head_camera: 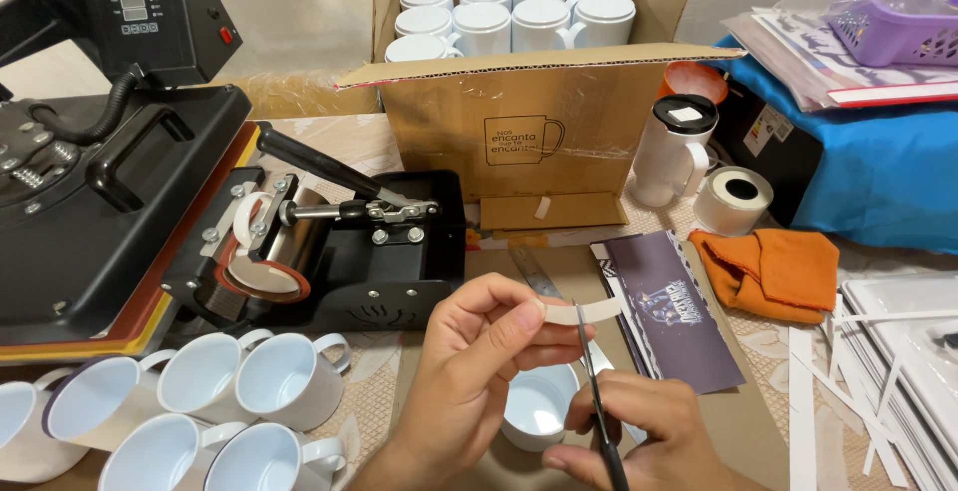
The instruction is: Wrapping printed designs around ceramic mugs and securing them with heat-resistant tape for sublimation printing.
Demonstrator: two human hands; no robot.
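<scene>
Head view: the left hand (469,371) pinches a short strip of pale tape (582,311) between thumb and forefinger, with the strip sticking out toward three o'clock. The right hand (639,436) is closed around small scissors (596,401), whose blades point up toward twelve o'clock and meet the strip near its middle. Whether the blades are parted or closed is too fine to tell.

The strip looks thin, light and limp, probably sticky on one face. It would curl or cling if held loosely, so a pinch at one end, keeping the free length taut, seems the sound grip. The scissors are stiff and narrow and are best held by the handles, which the fist hides.

Just below the hands stands a white mug (539,406), mouth up on brown card. At nine o'clock from it lies a cluster of mugs (200,411), tipped on their sides. They look hard, glossy and breakable, and would be easiest to take by the handle.

At eleven o'clock sits a mug press (329,242) with a black heat press (100,182) beyond it. At twelve o'clock is a box (519,122) full of white mugs. A printed sheet (669,311) lies at two o'clock, with an orange cloth (773,271) and a tape roll (733,199) farther out.
</scene>
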